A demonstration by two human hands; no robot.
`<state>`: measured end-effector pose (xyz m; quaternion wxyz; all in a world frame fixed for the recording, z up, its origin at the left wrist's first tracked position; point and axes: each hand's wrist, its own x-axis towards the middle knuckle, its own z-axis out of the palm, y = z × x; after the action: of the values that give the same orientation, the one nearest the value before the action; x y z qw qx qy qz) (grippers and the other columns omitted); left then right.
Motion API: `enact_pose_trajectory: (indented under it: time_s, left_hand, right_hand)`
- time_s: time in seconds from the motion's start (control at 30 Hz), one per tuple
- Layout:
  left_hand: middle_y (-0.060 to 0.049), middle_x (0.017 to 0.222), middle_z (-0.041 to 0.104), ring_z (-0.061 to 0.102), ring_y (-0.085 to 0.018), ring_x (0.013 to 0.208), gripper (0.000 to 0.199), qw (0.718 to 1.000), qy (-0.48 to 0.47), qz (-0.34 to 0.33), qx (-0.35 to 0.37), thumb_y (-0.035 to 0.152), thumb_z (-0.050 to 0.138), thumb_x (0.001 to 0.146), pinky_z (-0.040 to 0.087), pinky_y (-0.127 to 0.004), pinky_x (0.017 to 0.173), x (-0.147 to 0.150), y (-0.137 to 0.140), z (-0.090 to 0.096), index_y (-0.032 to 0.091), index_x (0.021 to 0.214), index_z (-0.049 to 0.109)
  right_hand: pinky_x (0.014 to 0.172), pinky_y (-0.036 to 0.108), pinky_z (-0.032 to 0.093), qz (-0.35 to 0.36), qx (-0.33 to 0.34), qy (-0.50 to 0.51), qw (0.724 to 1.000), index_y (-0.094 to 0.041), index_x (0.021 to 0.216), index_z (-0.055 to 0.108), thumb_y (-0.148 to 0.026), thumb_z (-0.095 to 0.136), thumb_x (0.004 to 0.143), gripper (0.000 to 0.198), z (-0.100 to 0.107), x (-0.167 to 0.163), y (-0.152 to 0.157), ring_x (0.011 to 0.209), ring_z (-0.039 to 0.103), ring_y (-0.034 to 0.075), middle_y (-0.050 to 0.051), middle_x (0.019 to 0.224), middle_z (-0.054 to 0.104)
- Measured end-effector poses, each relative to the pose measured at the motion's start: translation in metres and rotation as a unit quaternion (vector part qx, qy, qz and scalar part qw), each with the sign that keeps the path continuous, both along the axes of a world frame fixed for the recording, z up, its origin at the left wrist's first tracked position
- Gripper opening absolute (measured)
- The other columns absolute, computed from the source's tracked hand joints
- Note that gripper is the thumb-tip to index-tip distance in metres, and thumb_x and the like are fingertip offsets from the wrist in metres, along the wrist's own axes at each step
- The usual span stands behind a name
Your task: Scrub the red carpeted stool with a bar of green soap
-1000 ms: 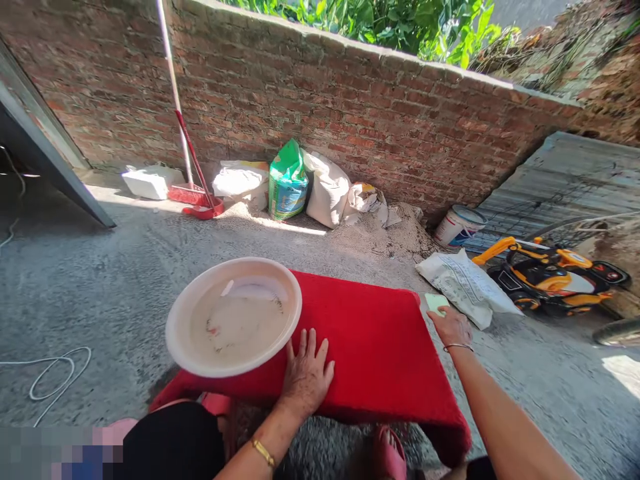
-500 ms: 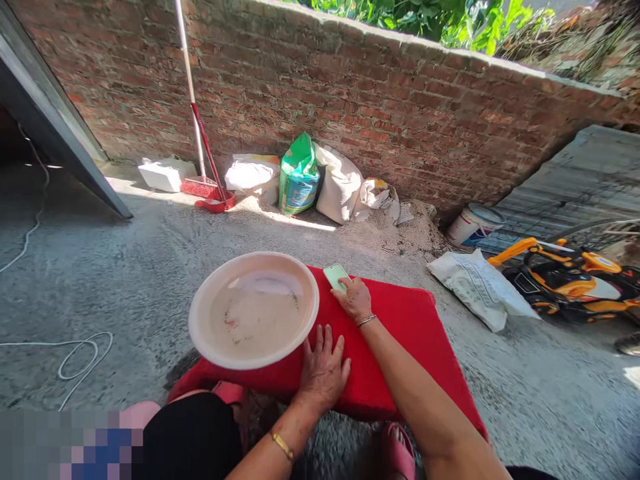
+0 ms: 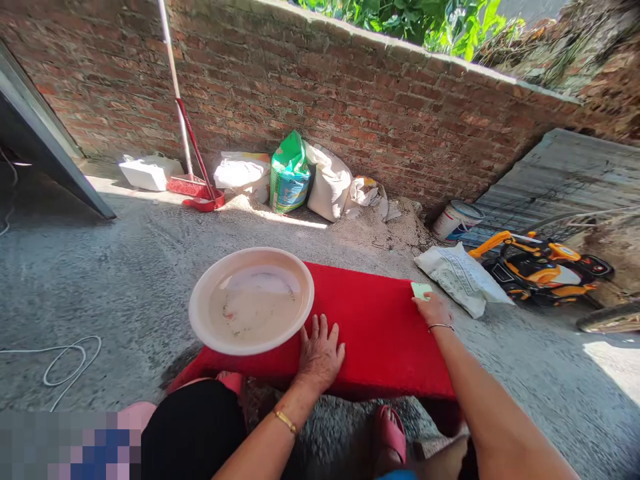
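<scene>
A wet-looking red cloth (image 3: 370, 320) covers a low table or bench in front of me. My left hand (image 3: 321, 353) lies flat on it with fingers spread, close beside the rim of a pale plastic basin (image 3: 200, 323). Cloudy water with dark specks is in the basin. At the cloth's far right corner, my right hand (image 3: 434, 309) grips a pale green flat block (image 3: 421, 290) with rounded corners. Its underside is hidden, so I cannot tell whether it is a brush or soap.
Along the brick wall (image 3: 320, 87) stand a red broom and dustpan (image 3: 205, 197), a green sack (image 3: 290, 173), a beige sack (image 3: 330, 183) and a paint bucket (image 3: 457, 220). A white bag (image 3: 460, 277) and a yellow toy digger (image 3: 547, 267) lie right. A cable (image 3: 75, 360) loops left.
My right hand has slid the pale green block rightward across the red cloth, from near the basin to the far right corner. My left hand stays flat on the cloth. The view has shifted slightly right.
</scene>
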<state>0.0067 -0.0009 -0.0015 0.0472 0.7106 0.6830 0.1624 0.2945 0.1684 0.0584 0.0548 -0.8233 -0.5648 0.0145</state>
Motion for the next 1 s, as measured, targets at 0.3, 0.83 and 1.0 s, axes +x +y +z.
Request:
enact_pose_trajectory:
  time_s: [0.3,0.83,1.0]
  left_hand:
    - [-0.019,0.143,0.048,0.041,-0.037,0.135,0.045,0.999,0.031,-0.001,0.039,0.038,0.051,0.09,0.021,-0.063,0.111,-0.001,0.001,-0.004,0.022,0.13,0.061]
    - [-0.018,0.145,0.047,0.039,-0.037,0.136,0.046,0.999,0.046,-0.002,0.022,0.039,0.05,0.09,0.019,-0.063,0.112,0.0,0.001,-0.001,0.022,0.131,0.06]
    - [-0.018,0.144,0.049,0.041,-0.037,0.135,0.045,0.999,0.049,-0.002,0.022,0.039,0.049,0.09,0.021,-0.063,0.111,0.0,0.001,-0.001,0.022,0.13,0.061]
  right_hand:
    - [0.088,0.032,0.044,0.087,0.013,0.073,0.993,-0.027,0.124,0.062,-0.053,0.056,0.085,0.047,0.011,-0.094,-0.007,0.106,0.06,0.023,0.01,0.115,0.063]
    - [0.09,0.033,0.042,0.159,-0.031,0.06,0.985,-0.032,0.126,0.06,-0.057,0.055,0.085,0.048,-0.013,-0.147,0.037,0.109,0.058,0.023,0.008,0.121,0.061]
    - [0.089,0.035,0.043,0.029,-0.041,0.044,0.998,-0.028,0.127,0.06,-0.052,0.053,0.086,0.048,-0.005,-0.044,0.03,0.111,0.058,0.025,0.011,0.122,0.061]
